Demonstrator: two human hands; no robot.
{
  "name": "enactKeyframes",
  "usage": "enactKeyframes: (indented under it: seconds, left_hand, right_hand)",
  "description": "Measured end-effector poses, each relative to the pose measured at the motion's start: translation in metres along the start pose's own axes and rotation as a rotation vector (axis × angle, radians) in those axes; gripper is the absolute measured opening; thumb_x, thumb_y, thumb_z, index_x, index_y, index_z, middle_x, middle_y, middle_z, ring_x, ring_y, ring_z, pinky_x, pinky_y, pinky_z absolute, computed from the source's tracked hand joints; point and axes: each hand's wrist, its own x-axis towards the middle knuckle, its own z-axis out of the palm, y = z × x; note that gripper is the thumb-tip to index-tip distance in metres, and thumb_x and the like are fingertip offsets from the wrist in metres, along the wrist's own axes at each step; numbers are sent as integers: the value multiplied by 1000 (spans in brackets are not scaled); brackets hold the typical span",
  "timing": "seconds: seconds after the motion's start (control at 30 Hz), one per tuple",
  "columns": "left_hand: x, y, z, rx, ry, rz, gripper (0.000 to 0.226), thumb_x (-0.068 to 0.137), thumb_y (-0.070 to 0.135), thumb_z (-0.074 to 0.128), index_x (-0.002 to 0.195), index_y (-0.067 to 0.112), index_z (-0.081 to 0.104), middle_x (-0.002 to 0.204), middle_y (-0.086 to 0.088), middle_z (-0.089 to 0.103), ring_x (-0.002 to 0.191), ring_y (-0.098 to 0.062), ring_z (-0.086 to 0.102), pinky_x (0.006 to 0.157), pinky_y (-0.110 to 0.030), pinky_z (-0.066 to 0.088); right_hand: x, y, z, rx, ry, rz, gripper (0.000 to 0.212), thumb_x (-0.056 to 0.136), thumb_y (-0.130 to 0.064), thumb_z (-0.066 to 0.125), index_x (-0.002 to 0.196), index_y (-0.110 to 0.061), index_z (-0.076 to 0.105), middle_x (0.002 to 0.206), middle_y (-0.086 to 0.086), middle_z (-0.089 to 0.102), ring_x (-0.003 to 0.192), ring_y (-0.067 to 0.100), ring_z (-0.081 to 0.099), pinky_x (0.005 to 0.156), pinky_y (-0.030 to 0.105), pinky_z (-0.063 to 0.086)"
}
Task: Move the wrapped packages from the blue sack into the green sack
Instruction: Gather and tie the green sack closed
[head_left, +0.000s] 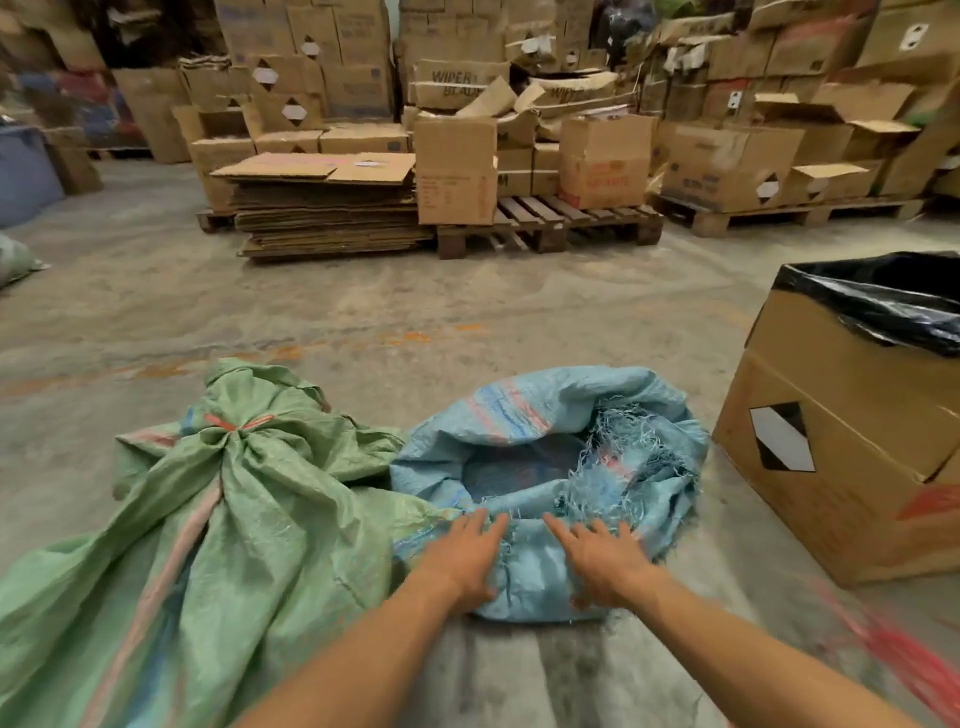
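The blue woven sack (540, 415) lies on the concrete floor in front of me, its frayed mouth rolled down and open; I see only blue fabric inside, no wrapped packages. The green sack (244, 499) lies to its left, bulging, its neck tied with a red string. My left hand (465, 558) rests flat on the near rim of the blue sack, fingers spread. Just to the right, my right hand (602, 558) lies on the same rim, fingers spread too. Neither hand holds anything.
A cardboard box lined with a black plastic bag (852, 426) stands close on the right. Wooden pallets (545, 223) with stacked cartons and flattened cardboard (327, 208) fill the back. Red strands blur at the lower right (904, 654). Bare concrete floor lies between.
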Motion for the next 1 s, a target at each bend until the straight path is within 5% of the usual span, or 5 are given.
enactKeyframes:
  seconds: [0.1, 0.4, 0.67, 0.8, 1.0]
  left_hand:
    - [33, -1, 22, 218, 30, -36, 97, 87, 28, 66, 157, 30, -2, 159, -6, 19, 144, -32, 21, 114, -46, 26]
    - [74, 24, -12, 195, 809, 177, 27, 91, 50, 41, 97, 32, 59, 86, 13, 67, 89, -19, 59, 79, -34, 33]
    - [66, 86, -106, -432, 744, 135, 29, 102, 42, 41, 87, 22, 55, 83, -3, 68, 80, -25, 62, 69, -42, 48]
    - [46, 98, -143, -705, 693, 28, 39, 103, 38, 44, 81, 12, 62, 78, 0, 64, 78, -21, 59, 68, -30, 44]
    - [-6, 83, -167, -760, 225, 103, 90, 59, 79, 72, 128, 25, 55, 116, 4, 69, 105, -17, 67, 95, -41, 52]
  right_hand:
    - [13, 23, 24, -33, 196, -60, 50, 92, -13, 51, 140, -24, 40, 137, 4, 50, 134, 29, 35, 110, 55, 20]
    - [-1, 128, 9, 576, 656, 2, 33, 86, -48, 28, 95, -34, 57, 86, -12, 63, 86, 12, 52, 90, 36, 30]
    - [-34, 157, -57, 753, 1210, 198, 43, 84, -53, 48, 118, -27, 55, 113, -4, 59, 110, 20, 47, 93, 41, 34]
    - [-57, 134, -64, 520, 924, -120, 92, 72, -70, 64, 149, -44, 20, 146, -2, 36, 135, 20, 31, 108, 44, 25]
    - [-71, 91, -108, 483, 991, 12, 40, 79, -23, 56, 116, -39, 60, 104, -7, 67, 100, 24, 55, 86, 42, 32]
